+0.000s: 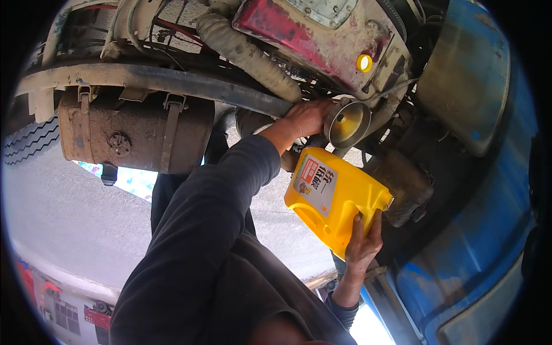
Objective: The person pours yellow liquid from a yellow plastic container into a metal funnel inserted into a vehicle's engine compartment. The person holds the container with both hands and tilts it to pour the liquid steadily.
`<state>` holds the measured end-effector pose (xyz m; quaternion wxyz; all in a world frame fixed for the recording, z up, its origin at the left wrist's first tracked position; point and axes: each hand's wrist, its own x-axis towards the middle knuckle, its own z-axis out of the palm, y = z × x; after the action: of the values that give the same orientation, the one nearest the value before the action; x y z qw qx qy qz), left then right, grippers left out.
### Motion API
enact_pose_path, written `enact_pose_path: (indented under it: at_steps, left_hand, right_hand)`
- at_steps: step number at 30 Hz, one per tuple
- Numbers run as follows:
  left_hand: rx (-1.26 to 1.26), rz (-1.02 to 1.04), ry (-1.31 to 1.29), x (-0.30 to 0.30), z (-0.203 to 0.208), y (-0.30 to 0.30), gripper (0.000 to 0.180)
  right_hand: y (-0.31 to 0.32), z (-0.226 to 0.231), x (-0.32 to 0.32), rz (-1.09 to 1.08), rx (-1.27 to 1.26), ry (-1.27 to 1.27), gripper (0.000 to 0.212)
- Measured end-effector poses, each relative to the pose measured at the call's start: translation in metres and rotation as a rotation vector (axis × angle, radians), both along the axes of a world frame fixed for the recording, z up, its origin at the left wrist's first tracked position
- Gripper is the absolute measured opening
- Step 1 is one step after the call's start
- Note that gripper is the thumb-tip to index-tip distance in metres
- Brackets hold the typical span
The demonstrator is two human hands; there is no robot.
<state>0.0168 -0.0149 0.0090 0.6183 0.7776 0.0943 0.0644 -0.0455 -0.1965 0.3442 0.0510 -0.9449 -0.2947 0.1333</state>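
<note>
Head view: yellow jug [340, 195] sits nearer the wearer than the funnel [348, 122], mouth turned away from it, clasped by the right hand [363, 247]. Left hand [309, 118] is at the funnel's left; its fingers are hidden, grip undetermined. Funnel judged positioned; pouring, apparently, outstanding. Funnel outlet and jug contents unseen.

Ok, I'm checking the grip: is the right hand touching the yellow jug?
Touching: the head view shows the right hand gripping the yellow jug near its mouth end.
</note>
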Motion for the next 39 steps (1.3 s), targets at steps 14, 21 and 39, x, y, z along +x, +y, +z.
enact_pose_path:
  at_steps: [14,21,39]
  left_hand:
    - [-0.088,-0.03,0.061,0.002,0.005,0.006,0.043]
    - [-0.053,-0.004,0.049,0.0,0.004,0.007,0.038]
    - [-0.013,0.023,0.004,0.0,-0.007,-0.001,0.05]
  right_hand:
    - [-0.008,-0.005,0.005,0.165,-0.074,-0.113,0.028]
    - [0.014,-0.001,0.0,-0.128,0.034,0.043,0.029]
    - [0.001,-0.006,0.003,0.094,-0.045,-0.091,0.026]
